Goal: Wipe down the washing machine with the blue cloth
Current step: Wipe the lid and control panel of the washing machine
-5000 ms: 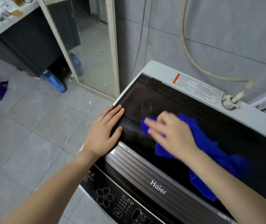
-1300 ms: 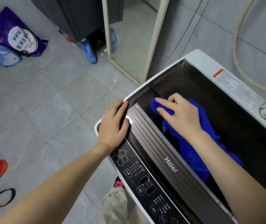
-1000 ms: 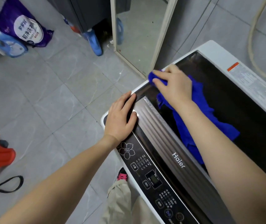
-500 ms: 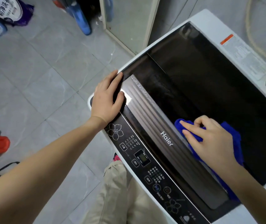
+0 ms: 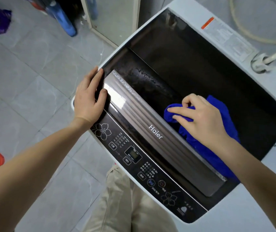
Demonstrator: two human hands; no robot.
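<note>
Pressing down on the dark lid [image 5: 192, 64] of the washing machine [image 5: 231, 39], the right hand [image 5: 201, 119] is seen with its fingers gathered on the blue cloth [image 5: 221, 114]; a fold of the cloth is pinched between thumb and fingers. The cloth is spread under the palm and is trailed toward the wrist, just beside the grey strip with the Haier logo [image 5: 155, 133]. The left hand [image 5: 88, 99] is laid flat, fingers together and thumb apart, on the front left corner of the machine, and nothing is held by it. The control panel [image 5: 134, 156] is seen below the strip. Wet streaks are visible on the lid near the left hand.
</note>
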